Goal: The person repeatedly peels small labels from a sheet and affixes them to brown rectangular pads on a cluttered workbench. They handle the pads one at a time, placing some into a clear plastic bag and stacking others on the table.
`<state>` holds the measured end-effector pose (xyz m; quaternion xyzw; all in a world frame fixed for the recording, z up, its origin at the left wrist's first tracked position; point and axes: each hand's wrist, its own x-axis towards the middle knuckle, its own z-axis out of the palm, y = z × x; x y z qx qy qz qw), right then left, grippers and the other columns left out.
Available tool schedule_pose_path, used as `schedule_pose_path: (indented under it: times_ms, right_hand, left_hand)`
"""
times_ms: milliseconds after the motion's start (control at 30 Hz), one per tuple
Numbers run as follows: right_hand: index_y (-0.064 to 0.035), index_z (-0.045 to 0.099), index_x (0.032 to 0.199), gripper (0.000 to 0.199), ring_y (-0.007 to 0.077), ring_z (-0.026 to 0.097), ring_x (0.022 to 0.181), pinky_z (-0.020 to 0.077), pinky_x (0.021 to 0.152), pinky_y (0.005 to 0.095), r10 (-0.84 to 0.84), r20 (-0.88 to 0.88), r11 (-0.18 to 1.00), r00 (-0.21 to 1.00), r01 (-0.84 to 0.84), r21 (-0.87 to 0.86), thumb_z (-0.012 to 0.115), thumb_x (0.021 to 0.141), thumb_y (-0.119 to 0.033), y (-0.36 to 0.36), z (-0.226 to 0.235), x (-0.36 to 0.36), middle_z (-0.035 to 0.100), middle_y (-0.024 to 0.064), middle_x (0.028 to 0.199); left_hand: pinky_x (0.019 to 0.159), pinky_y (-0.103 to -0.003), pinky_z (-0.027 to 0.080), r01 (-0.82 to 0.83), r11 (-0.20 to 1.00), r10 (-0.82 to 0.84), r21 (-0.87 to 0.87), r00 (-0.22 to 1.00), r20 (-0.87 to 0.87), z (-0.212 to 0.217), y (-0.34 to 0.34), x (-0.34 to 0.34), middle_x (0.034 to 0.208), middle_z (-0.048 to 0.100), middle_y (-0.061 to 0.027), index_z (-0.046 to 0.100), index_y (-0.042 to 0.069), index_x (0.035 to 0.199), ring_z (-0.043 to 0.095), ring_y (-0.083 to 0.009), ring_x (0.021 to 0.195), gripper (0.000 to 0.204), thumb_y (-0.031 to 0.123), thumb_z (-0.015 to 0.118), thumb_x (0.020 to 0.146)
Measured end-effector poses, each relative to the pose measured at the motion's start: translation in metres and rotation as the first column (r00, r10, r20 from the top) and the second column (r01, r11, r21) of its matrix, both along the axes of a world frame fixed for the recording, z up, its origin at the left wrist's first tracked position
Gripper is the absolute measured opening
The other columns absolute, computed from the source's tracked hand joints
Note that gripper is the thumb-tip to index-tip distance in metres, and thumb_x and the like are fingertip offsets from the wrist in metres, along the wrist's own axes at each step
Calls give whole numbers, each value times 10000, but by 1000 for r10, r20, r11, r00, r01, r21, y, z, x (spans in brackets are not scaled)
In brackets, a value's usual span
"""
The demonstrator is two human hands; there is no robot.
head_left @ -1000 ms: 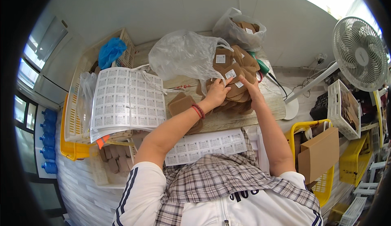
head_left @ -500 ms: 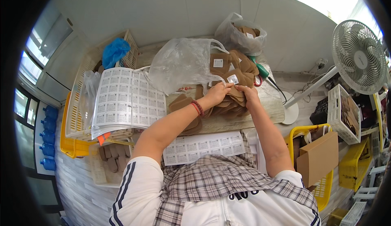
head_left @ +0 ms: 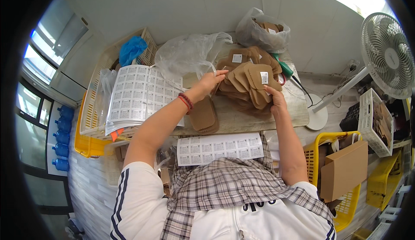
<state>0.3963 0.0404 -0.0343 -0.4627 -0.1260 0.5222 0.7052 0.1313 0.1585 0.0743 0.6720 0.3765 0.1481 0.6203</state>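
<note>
Left fingers (head_left: 220, 73) shifted; right fingers (head_left: 271, 91) hold brown pieces (head_left: 255, 75).

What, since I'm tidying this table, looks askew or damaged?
The brown pieces at the right hand lie fanned at mixed angles, unlike the neater stack nearer the person. The clear bag beyond the left hand lies crumpled. I see no clear damage.

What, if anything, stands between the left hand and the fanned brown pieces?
Nothing visible does: the left hand is right beside the fanned flat brown pieces, which the right hand grips. The translucent plastic bag lies beyond the left hand, not between.
</note>
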Motion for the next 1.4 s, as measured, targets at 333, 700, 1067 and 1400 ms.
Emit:
schedule_pose_path:
  times_ms: [333,700,1067,1400]
  right_hand:
    - [-72,620,1223,590,215,535,1133,387,992,369,170,260,981,950,-137,-140,813,745,-359,-14,37,13,602,90,1205]
    - [15,545,1261,717,225,518,1081,428,978,373,-133,304,949,943,210,-236,795,805,-480,-64,33,-22,548,137,1233]
    - [-105,434,1421,826,295,523,1246,425,1036,502,37,-89,977,995,-55,-207,813,788,-477,-26,63,-58,533,114,1353]
    - [5,553,1237,553,221,679,958,578,823,349,-38,-141,999,989,40,17,832,787,-156,23,36,-69,663,118,1140]
  left_hand:
    - [651,-272,355,-203,972,175,-115,960,-217,-38,35,17,954,637,18,678,115,1024,565,-120,854,481,564,516,966]
    - [823,-313,478,-195,976,206,-102,972,110,-7,47,11,1005,578,7,619,121,1290,551,-111,898,395,388,514,1018]
    - [889,-268,484,67,995,-73,72,993,93,-30,14,69,1123,683,-56,630,-21,1242,609,-114,1016,354,204,628,969]
    - [863,-275,501,30,997,-38,78,994,105,-54,7,68,1089,690,-67,636,-51,1189,624,-125,957,267,81,576,964]
